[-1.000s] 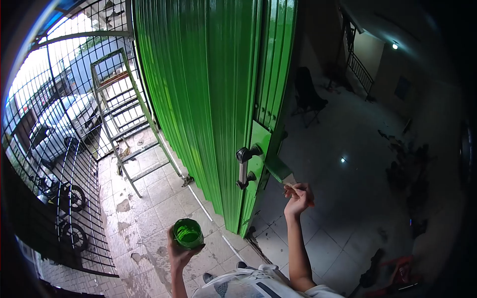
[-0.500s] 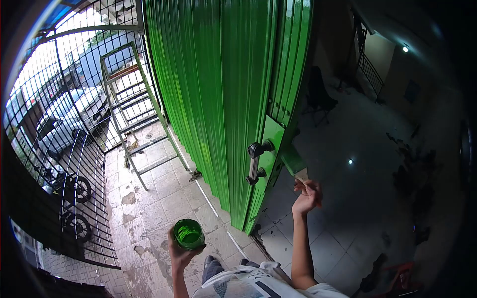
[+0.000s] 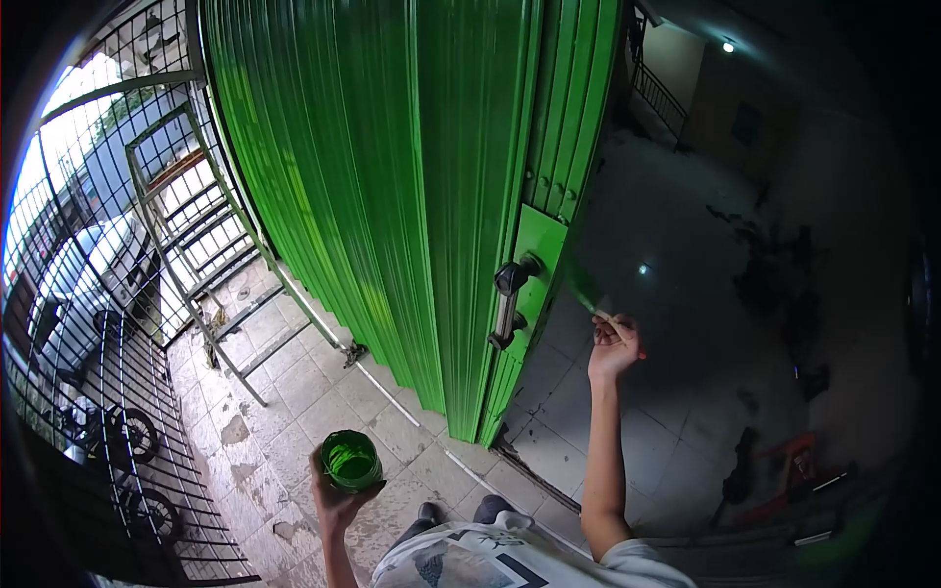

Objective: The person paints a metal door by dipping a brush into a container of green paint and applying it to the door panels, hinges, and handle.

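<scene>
My left hand [image 3: 333,503] is wrapped round a clear container of green paint [image 3: 351,463], its open top facing up, low in front of my body. A paintbrush [image 3: 601,310] with green-coated bristles and a pale handle is gripped in my right hand [image 3: 616,351]. The bristles point up and left, close beside the edge of the green folding metal door [image 3: 392,196], and look blurred. On the door's edge plate [image 3: 539,240] is a dark and grey pull handle [image 3: 509,302], left of the brush. Glossy green paint covers the ribbed panels, with lighter patches at the left.
A metal stepladder [image 3: 196,235] stands at the left before a barred gate [image 3: 98,323]. Beyond the bars are a silver car [image 3: 108,255] and motorbikes [image 3: 127,436]. A floor rail [image 3: 392,392] runs under the door. A red chair [image 3: 789,470] is at the lower right.
My view has swung, so the door and ladder sit further left. The brush and right hand have turned slightly, with the bristles now seen more edge-on. Both hands keep their hold.
</scene>
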`<state>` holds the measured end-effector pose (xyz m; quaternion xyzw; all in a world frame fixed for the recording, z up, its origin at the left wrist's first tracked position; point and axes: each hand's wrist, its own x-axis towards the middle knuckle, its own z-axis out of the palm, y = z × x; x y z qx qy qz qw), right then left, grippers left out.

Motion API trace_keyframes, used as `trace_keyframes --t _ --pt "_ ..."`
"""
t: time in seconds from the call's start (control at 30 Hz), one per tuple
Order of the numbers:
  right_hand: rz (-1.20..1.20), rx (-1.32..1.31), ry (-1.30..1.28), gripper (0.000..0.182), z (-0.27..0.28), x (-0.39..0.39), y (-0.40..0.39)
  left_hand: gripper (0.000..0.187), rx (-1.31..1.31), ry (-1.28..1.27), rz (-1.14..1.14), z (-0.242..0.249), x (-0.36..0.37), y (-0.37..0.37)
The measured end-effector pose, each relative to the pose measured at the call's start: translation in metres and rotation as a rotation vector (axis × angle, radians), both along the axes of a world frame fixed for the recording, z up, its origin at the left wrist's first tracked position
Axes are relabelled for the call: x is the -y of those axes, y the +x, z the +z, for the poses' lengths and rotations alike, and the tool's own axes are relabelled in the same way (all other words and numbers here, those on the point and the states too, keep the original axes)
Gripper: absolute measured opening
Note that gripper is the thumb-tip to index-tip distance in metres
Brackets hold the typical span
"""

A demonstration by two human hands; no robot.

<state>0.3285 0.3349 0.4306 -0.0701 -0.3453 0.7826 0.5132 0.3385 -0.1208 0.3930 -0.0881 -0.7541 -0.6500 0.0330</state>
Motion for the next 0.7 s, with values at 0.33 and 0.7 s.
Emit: trace_keyframes --t 0.33,0.7 --pt "-0.135 0.135 -0.151 0.014 -0.108 0.019 0.029 0.089 0.003 -0.046 -0.187 0.004 0.004 -0.044" --pt "-0.023 0.172 -0.229 0.016 -0.185 0.022 0.020 0.092 0.036 -0.099 -0.241 -0.005 0.030 -0.065"
